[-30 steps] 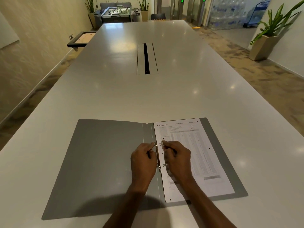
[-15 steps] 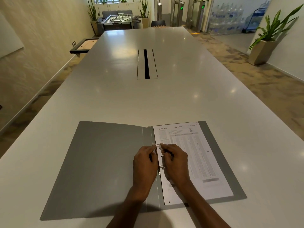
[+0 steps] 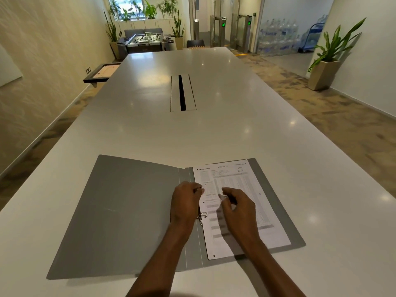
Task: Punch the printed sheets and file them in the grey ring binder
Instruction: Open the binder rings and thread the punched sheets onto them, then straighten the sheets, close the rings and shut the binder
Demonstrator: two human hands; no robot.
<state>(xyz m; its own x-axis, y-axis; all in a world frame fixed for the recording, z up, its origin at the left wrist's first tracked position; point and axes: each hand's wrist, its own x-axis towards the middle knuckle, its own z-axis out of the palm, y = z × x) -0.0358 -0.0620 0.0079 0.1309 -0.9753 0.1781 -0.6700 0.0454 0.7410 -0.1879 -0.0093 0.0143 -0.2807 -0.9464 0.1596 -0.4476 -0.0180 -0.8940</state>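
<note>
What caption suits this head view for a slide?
Open grey binder: left hand at its rings, right hand over the sheet inside.

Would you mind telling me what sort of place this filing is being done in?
Probably an office meeting-and-break area: a long white conference table, a foosball table, and entry turnstiles beside stacked water bottles.

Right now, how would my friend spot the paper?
Start at the long white table. At its near end lies an open grey ring binder. The white printed paper sheet covers its right half, the only thing with rows of print.
</note>
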